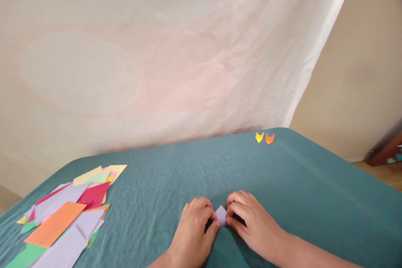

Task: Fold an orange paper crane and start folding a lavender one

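A small folded piece of lilac origami paper (221, 215) is held near the front of the table, one corner pointing away from me. My left hand (197, 227) pinches its left side between thumb and fingers. On the right side, my right hand (248, 217) grips it the same way, with the fingers curled. Parts of the paper's edges are hidden behind the fingertips.
A loose pile of coloured paper sheets (56, 222) in orange, lilac, red, green and yellow lies at the left. Near the far right edge sit a yellow origami bird (259, 137) and an orange one (269, 139). A teal cloth (163, 176) covers the table; a pale curtain (188, 58) hangs behind.
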A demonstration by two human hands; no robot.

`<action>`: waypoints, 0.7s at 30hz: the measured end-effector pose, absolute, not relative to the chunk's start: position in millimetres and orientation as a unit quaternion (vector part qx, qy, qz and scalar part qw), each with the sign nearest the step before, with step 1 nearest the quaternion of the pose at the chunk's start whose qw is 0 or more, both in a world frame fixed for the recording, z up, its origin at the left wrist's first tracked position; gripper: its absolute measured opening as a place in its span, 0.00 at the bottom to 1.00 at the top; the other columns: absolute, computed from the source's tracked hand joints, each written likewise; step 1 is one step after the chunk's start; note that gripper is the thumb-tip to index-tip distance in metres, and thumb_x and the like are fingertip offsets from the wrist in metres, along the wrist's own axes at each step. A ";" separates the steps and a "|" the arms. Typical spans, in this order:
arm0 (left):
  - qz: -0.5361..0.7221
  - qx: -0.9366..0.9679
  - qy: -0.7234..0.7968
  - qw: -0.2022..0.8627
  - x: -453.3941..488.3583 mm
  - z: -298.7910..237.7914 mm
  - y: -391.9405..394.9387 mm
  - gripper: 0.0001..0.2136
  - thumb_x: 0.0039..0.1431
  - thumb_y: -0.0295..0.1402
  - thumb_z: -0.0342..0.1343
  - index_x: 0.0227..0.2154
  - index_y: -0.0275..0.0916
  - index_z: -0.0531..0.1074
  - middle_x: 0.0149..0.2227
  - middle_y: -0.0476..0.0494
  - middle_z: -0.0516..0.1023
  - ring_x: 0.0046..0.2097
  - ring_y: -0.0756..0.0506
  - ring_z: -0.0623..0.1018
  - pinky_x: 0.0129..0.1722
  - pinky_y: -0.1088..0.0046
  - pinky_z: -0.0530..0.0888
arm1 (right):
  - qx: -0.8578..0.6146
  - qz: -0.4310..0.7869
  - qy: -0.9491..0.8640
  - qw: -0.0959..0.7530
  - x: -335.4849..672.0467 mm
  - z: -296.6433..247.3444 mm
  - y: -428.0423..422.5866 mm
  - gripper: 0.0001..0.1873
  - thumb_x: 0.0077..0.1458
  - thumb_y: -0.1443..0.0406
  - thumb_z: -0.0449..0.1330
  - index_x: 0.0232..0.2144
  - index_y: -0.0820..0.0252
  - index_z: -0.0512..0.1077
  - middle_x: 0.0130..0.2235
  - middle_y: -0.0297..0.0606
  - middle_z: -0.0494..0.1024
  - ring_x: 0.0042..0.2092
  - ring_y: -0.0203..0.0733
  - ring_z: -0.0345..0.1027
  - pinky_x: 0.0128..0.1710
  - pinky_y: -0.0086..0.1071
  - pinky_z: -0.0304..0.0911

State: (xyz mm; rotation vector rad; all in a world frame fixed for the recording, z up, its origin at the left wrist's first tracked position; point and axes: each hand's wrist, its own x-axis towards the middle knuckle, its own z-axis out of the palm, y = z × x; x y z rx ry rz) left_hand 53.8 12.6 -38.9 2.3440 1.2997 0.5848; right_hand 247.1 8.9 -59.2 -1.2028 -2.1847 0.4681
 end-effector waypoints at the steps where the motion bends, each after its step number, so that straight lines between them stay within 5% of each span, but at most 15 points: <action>1: 0.206 0.838 0.468 0.192 53.9 -39.8 12.5 0.06 0.60 0.26 0.52 0.28 0.39 0.70 0.36 0.48 0.72 0.41 0.45 0.71 0.41 0.67 0.64 | -0.453 0.176 -0.821 0.298 246.9 -59.3 8.7 0.05 0.58 0.71 0.59 0.30 0.58 0.70 0.36 0.34 0.71 0.40 0.40 0.64 0.40 0.36 0.57; 21: 0.180 0.829 0.509 0.148 57.3 -45.0 14.7 0.05 0.56 0.26 0.53 0.26 0.39 0.71 0.33 0.48 0.72 0.39 0.44 0.71 0.39 0.67 0.63 | -0.482 0.149 -0.810 0.298 243.3 -62.0 9.5 0.06 0.51 0.72 0.64 0.28 0.58 0.71 0.35 0.33 0.71 0.39 0.40 0.65 0.40 0.35 0.58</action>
